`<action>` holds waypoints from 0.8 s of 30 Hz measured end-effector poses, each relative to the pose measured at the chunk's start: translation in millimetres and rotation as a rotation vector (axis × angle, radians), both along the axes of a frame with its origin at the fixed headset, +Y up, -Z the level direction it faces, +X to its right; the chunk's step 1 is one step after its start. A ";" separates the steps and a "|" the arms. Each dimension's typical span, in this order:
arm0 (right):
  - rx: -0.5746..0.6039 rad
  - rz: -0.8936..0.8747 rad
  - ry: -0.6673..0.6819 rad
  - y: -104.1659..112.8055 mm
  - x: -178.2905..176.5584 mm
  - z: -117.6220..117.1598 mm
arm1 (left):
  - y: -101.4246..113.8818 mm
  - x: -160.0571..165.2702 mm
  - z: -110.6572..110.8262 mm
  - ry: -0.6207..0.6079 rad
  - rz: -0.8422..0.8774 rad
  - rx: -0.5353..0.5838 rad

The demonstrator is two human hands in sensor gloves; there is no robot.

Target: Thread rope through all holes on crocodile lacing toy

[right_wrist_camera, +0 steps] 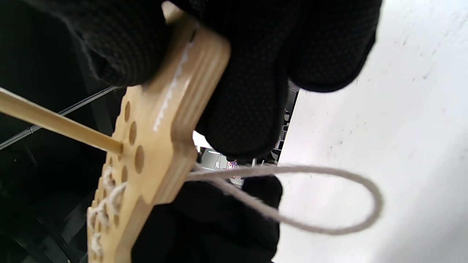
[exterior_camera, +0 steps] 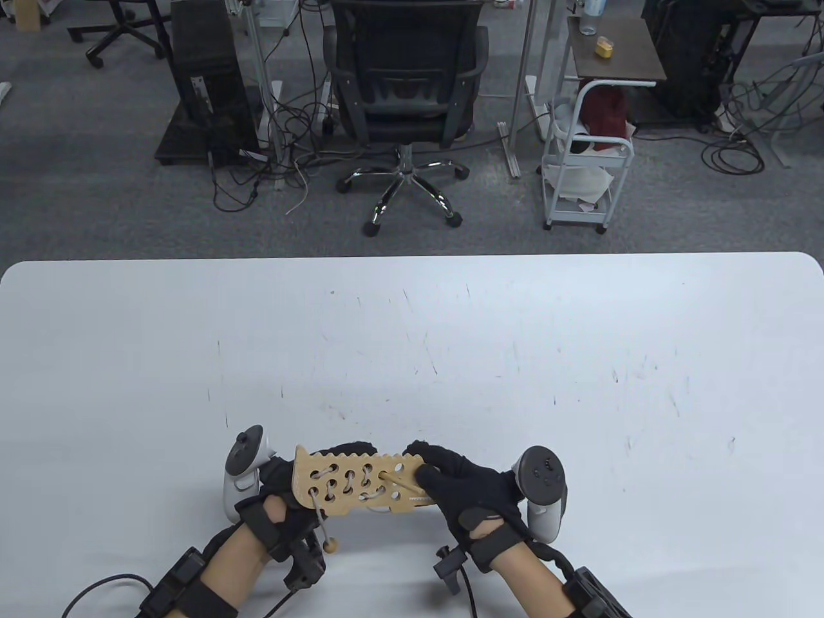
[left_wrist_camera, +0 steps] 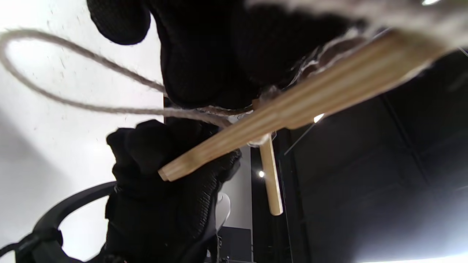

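croc board held off the table in both hands, needle half through a hole

nearest, the bead (exterior_camera: 331, 546) hangs on its cord just below the left hand (exterior_camera: 273, 499), whose fingers curl round the tail end of the board (exterior_camera: 357, 484) from behind; the right hand (exterior_camera: 467, 492) pinches the snout end, thumb on the face and fingers under. between the two grips the wooden needle (exterior_camera: 400, 483) stands in a hole just beside the right fingertips, and a slack loop of rope (right_wrist_camera: 329, 197) trails beneath, past the right fingers. the table (exterior_camera: 579, 360) lies beyond. judged: the board is light, stiff plywood, safe to grip by its edges; the rope is soft and will not push, so take it by the rigid needle. about half the holes look laced, those near the snout bare.
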State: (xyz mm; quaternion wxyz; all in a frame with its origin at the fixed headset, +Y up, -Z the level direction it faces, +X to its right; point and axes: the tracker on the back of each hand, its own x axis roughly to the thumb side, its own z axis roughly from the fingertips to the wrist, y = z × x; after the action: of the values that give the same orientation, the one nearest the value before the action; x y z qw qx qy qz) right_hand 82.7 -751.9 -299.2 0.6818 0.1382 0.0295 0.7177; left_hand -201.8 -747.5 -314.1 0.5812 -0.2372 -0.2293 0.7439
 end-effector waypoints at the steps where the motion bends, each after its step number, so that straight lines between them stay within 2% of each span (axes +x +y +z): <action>1: 0.003 0.013 -0.003 0.0 -0.5 -0.1 | 0.2 0.5 0.1 -0.009 0.007 0.001; 6: 0.016 0.042 -0.007 2.8 -1.2 1.2 | -1.6 -1.7 -1.5 0.010 -0.004 -0.001; 13: -0.001 -0.027 -0.011 3.0 4.6 -0.1 | -4.5 -10.5 -6.1 0.086 -0.063 0.003; 24: 0.018 -0.064 -0.057 7.0 15.6 -1.3 | -6.6 -43.6 -16.2 0.271 -0.077 -0.010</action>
State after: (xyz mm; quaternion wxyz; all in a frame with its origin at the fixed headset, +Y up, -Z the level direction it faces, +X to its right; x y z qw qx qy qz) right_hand 98.4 -744.9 -300.5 0.7037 0.1246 -0.0008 0.6995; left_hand -245.5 -754.1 -330.3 0.6337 -0.1461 -0.1356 0.7474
